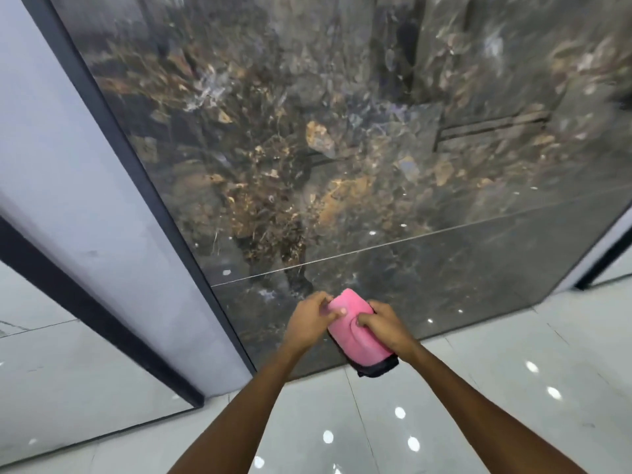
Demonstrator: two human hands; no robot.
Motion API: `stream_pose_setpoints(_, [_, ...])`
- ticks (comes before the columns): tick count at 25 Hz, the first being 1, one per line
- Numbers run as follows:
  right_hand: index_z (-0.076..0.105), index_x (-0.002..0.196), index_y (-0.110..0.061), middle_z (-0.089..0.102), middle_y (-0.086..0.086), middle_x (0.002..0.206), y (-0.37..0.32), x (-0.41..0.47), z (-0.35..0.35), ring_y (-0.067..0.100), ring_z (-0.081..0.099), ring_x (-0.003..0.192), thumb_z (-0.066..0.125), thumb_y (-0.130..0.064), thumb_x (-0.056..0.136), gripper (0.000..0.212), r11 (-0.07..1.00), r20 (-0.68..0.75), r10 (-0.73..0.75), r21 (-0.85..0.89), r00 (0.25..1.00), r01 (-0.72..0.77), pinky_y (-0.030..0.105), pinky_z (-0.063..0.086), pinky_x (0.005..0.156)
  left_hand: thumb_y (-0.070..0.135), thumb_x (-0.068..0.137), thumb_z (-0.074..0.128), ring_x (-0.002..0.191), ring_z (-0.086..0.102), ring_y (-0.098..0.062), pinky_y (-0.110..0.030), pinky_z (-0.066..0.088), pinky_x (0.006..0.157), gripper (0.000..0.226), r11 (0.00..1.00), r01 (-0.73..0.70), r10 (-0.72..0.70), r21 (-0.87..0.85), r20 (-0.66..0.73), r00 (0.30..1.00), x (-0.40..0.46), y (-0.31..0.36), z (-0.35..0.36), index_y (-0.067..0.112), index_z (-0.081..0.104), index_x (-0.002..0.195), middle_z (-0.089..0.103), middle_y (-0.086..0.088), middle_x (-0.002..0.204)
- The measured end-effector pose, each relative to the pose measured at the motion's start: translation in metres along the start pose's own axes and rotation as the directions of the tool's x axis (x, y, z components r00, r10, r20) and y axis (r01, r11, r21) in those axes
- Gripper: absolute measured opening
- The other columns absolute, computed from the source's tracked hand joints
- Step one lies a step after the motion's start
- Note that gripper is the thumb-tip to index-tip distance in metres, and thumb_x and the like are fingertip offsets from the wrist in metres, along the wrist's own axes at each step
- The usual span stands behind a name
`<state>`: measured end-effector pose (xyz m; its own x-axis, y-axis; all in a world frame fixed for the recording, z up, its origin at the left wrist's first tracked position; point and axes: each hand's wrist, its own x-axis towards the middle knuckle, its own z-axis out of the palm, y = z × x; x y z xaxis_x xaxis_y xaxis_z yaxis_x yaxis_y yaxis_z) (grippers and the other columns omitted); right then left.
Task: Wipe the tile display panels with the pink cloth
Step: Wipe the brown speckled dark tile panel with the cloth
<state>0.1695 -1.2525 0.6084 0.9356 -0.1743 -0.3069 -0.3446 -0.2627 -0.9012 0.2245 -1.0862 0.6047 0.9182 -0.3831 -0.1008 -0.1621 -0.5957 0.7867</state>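
A pink cloth (355, 331) with a dark edge at its lower end is bunched between both hands, in front of the lower part of a tall dark marble-patterned tile panel (342, 148). My left hand (309, 319) pinches the cloth's upper left side with thumb and fingers. My right hand (384, 325) grips its right side, fingers curled into the fabric. The cloth is held off the panel, near a thin horizontal joint line (410, 239) in the tile.
A pale grey panel (85, 200) with dark frames (130, 159) stands to the left of the dark tile. A glossy white tiled floor (478, 388) with light reflections lies below. Another dark frame edge (602, 258) shows at the right.
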Motion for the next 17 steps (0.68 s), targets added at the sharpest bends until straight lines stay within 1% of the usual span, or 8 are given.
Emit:
stream_pose_setpoints(3, [0.06, 0.095, -0.015, 0.063, 0.002, 0.092, -0.016, 0.043, -0.003, 0.022, 0.059, 0.088, 0.06, -0.012, 0.081, 0.014, 0.99, 0.022, -0.085, -0.108, 0.996, 0.087, 0.034, 0.046, 0.075, 0.037, 0.088, 0.068, 0.068, 0.045, -0.015, -0.031, 0.034, 0.061, 0.034, 0.99, 0.098, -0.095, 0.096, -0.036, 0.995, 0.032, 0.004, -0.013, 0.014, 0.047, 0.076, 0.05, 0.001, 0.072])
stream_pose_setpoints(6, [0.053, 0.122, -0.015, 0.054, 0.001, 0.111, -0.031, 0.072, -0.01, 0.018, 0.054, 0.101, 0.063, -0.015, 0.09, 0.033, 0.963, 0.061, -0.197, -0.177, 0.978, 0.205, 0.023, 0.037, 0.081, 0.009, 0.096, 0.059, 0.063, 0.046, -0.004, -0.014, 0.037, 0.057, 0.015, 0.967, 0.161, -0.165, -0.198, -0.001, 0.986, 0.055, 0.009, -0.035, 0.015, 0.047, 0.103, 0.05, 0.004, 0.084])
stream_pose_setpoints(8, [0.049, 0.13, -0.02, 0.049, -0.003, 0.124, -0.035, 0.074, -0.018, 0.012, 0.053, 0.112, 0.067, -0.039, 0.088, 0.049, 0.952, 0.129, -0.272, -0.11, 0.954, 0.286, 0.02, 0.037, 0.091, -0.001, 0.098, 0.051, 0.069, 0.052, -0.002, -0.011, 0.044, 0.06, 0.029, 0.877, 0.167, -0.193, -0.451, -0.012, 0.981, 0.065, 0.015, -0.05, 0.013, 0.049, 0.122, 0.055, 0.0, 0.101])
stream_pose_setpoints(10, [0.044, 0.136, -0.025, 0.045, -0.008, 0.137, -0.032, 0.07, -0.023, 0.005, 0.046, 0.126, 0.073, -0.059, 0.073, 0.076, 0.912, 0.24, -0.394, -0.018, 0.887, 0.409, 0.02, 0.035, 0.103, 0.0, 0.1, 0.044, 0.067, 0.058, -0.009, -0.016, 0.049, 0.055, 0.02, 0.646, 0.247, -0.319, -0.723, 0.038, 0.947, 0.071, 0.024, -0.065, 0.007, 0.059, 0.112, 0.062, -0.006, 0.093])
stream_pose_setpoints(12, [0.033, 0.144, -0.024, 0.034, -0.013, 0.146, -0.03, 0.071, -0.019, -0.004, 0.034, 0.134, 0.084, -0.054, 0.06, 0.103, 0.836, 0.335, -0.484, -0.096, 0.808, 0.54, 0.016, 0.029, 0.109, 0.001, 0.101, 0.038, 0.056, 0.06, -0.017, -0.022, 0.052, 0.047, 0.026, 0.335, 0.327, -0.433, -0.884, 0.164, 0.886, 0.074, 0.032, -0.083, -0.003, 0.06, 0.089, 0.065, -0.012, 0.068])
stream_pose_setpoints(13, [0.032, 0.145, -0.024, 0.033, -0.016, 0.146, -0.032, 0.075, -0.017, -0.007, 0.032, 0.134, 0.087, -0.047, 0.061, 0.103, 0.788, 0.376, -0.514, -0.15, 0.771, 0.597, 0.012, 0.028, 0.109, -0.003, 0.099, 0.031, 0.056, 0.06, -0.021, -0.024, 0.055, 0.051, 0.031, 0.183, 0.321, -0.468, -0.929, 0.204, 0.86, 0.074, 0.033, -0.091, -0.006, 0.057, 0.083, 0.063, -0.015, 0.062])
stream_pose_setpoints(15, [0.051, 0.129, -0.026, 0.054, -0.017, 0.129, -0.045, 0.085, -0.007, -0.003, 0.049, 0.12, 0.082, -0.026, 0.074, 0.063, 0.789, 0.313, -0.544, -0.124, 0.779, 0.601, 0.013, 0.038, 0.1, -0.014, 0.086, 0.02, 0.067, 0.062, -0.029, -0.032, 0.054, 0.078, 0.037, 0.11, 0.302, -0.478, -0.947, 0.216, 0.852, 0.078, 0.027, -0.104, -0.011, 0.057, 0.081, 0.063, -0.022, 0.069])
stream_pose_setpoints(17, [0.065, 0.102, -0.02, 0.071, -0.013, 0.093, -0.066, 0.091, 0.0, 0.011, 0.061, 0.096, 0.069, -0.006, 0.086, 0.022, 0.905, 0.135, -0.416, 0.161, 0.899, 0.395, 0.019, 0.05, 0.085, -0.017, 0.084, 0.024, 0.076, 0.06, -0.027, -0.034, 0.049, 0.082, 0.035, 0.365, 0.351, -0.452, -0.862, 0.165, 0.876, 0.073, 0.024, -0.112, -0.008, 0.058, 0.087, 0.063, -0.019, 0.079])
